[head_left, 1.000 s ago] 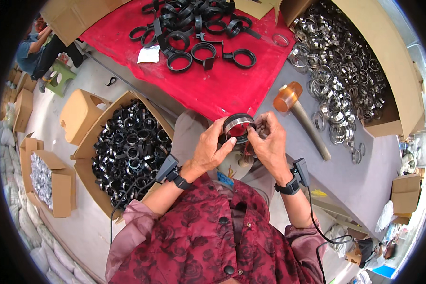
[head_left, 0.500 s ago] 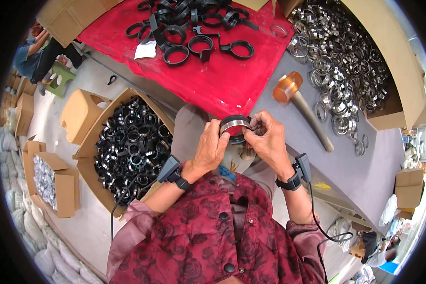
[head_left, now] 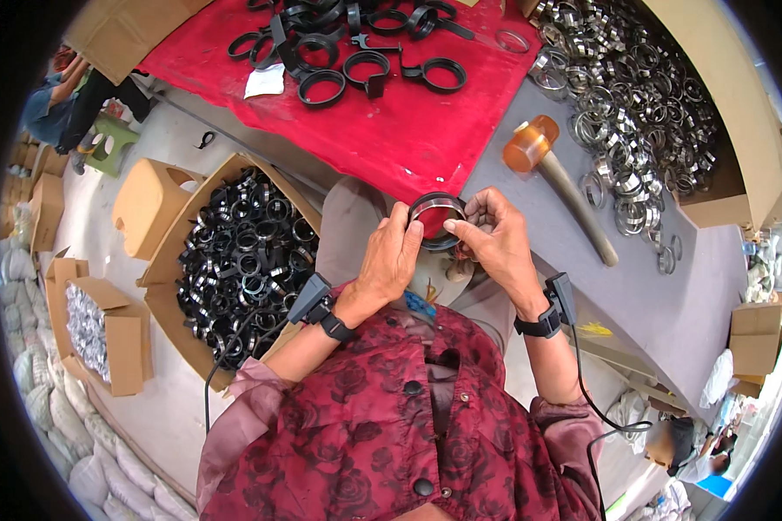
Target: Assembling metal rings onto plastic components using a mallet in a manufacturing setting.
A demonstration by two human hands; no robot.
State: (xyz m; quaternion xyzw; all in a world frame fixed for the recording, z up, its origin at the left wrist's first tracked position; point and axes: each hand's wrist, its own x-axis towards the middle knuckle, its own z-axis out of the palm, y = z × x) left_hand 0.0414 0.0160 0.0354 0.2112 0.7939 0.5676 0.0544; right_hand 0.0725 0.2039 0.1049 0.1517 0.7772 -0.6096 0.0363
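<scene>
Left of centre in the frame, a carton holds black rings. At centre, your left hand grips the left side of a metal-banded black ring, and your right hand pinches its right; a mallet lies upper right.

Head camera: wide fisheye worn on the head, facing steeply down
Left hand, right hand: close, mid-view
Vest: nearest, at six o'clock
Red cloth: farther, at twelve
Sacks: eight o'clock rim, distance hard to judge
</scene>
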